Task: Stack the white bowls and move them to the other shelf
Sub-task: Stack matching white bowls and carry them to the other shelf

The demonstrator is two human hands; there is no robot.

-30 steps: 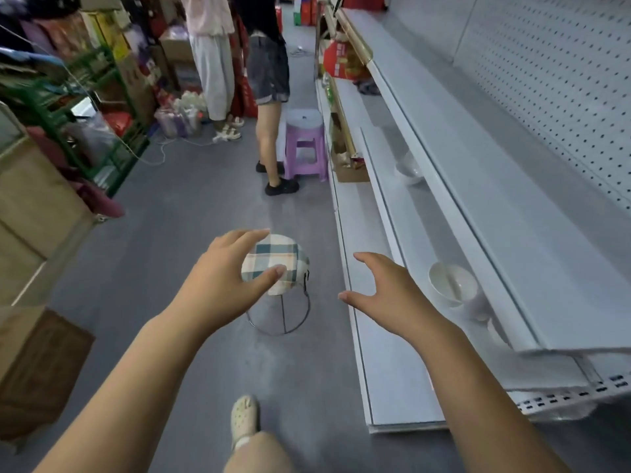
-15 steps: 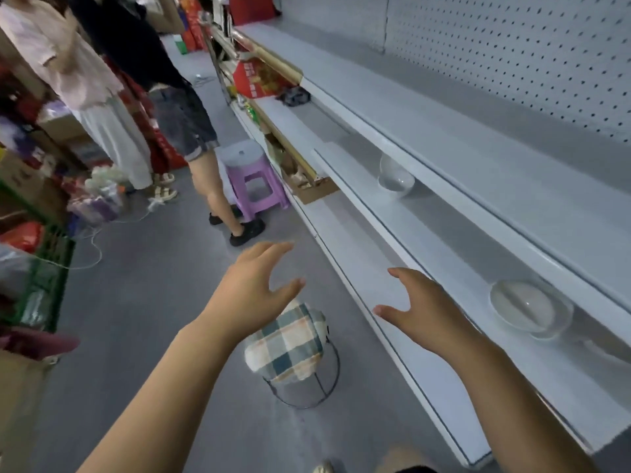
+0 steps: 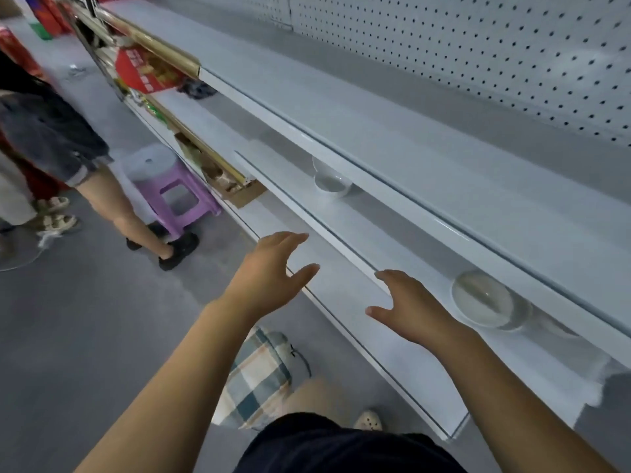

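Back wall: we see a pale grey pegboard panel (image 3: 478,46), dotted with rows of small dark holes, rising behind the shelving.
Shelving: white metal shelves (image 3: 409,158) run in long tiers along our right, their front edges slanting from lower right to upper left.
Farther shelving: beyond them we see a gold-edged rack (image 3: 164,51) holding red packaging (image 3: 143,71).
Floor: we look down on a grey, matte floor (image 3: 85,319) filling the left half.
Seats: a purple plastic stool (image 3: 177,196) stands by the shelving's base, and a checked-cushion stool (image 3: 256,373) sits closer to us.
Light: soft and even, with a faint sheen along the shelf edges.
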